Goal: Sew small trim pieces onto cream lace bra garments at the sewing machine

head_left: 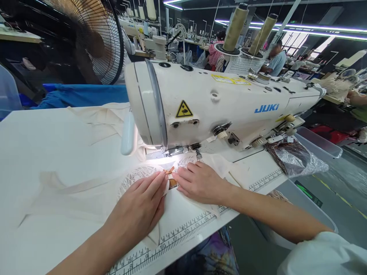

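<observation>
A pale bra point(134, 178) with lace cups lies on the sewing table under the head of a white sewing machine point(186, 103). A small orange-brown bow point(169, 170) sits between the two cups, close in front of the lit needle area. My left hand point(140, 202) has its fingers pressed together on the left cup, fingertips at the bow's left side and thumb underneath. My right hand point(200, 183) presses bent fingers on the right cup, its fingertips just right of the bow. The needle tip is too small to make out.
A printed ruler point(183, 229) runs along the table's front edge. More pale fabric point(100, 118) lies behind at the left. A large fan point(97, 42) stands at the back left. At the right are a plastic bag point(301, 156) and clear bins. People work further back.
</observation>
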{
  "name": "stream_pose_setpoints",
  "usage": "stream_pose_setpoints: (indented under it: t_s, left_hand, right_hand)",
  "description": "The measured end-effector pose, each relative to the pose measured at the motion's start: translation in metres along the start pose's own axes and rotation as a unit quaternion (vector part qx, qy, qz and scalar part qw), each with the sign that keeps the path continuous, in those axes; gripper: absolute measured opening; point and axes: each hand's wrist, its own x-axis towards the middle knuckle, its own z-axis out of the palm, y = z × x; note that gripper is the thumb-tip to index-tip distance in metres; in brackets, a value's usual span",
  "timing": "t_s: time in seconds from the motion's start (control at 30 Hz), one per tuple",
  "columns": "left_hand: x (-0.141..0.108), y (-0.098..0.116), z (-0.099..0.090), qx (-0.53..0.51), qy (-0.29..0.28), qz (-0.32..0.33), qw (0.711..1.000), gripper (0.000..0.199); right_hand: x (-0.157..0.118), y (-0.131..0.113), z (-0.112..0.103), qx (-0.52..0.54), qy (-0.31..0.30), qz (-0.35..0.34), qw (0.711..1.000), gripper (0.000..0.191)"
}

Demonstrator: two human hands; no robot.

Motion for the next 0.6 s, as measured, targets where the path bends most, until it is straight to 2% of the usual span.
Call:
stream_pose_setpoints:
  t_s: [0.13, 0.3, 0.43, 0.6]
  left_hand:
    - [0.005, -0.005, 0.003, 0.023, -0.013, 0.01, 1.0, 0.038]
    - [0.017, -0.017, 0.009, 0.03, -0.023, 0.005, 0.999, 0.038]
    - [0.023, -0.026, 0.016, 0.002, -0.021, -0.019, 1.0, 0.038]
    - [0.027, -0.03, 0.018, 0.007, -0.021, -0.017, 1.0, 0.038]
  right_hand:
    - [0.003, 0.006, 0.003, -0.01, -0.016, 0.003, 1.0, 0.034]
    - [0.011, 0.019, 0.006, 0.013, -0.043, 0.045, 0.998, 0.032]
    - [0.019, 0.029, 0.002, 0.038, -0.066, 0.069, 0.995, 0.033]
    - [0.027, 0.04, -0.006, 0.054, -0.091, 0.048, 0.993, 0.038]
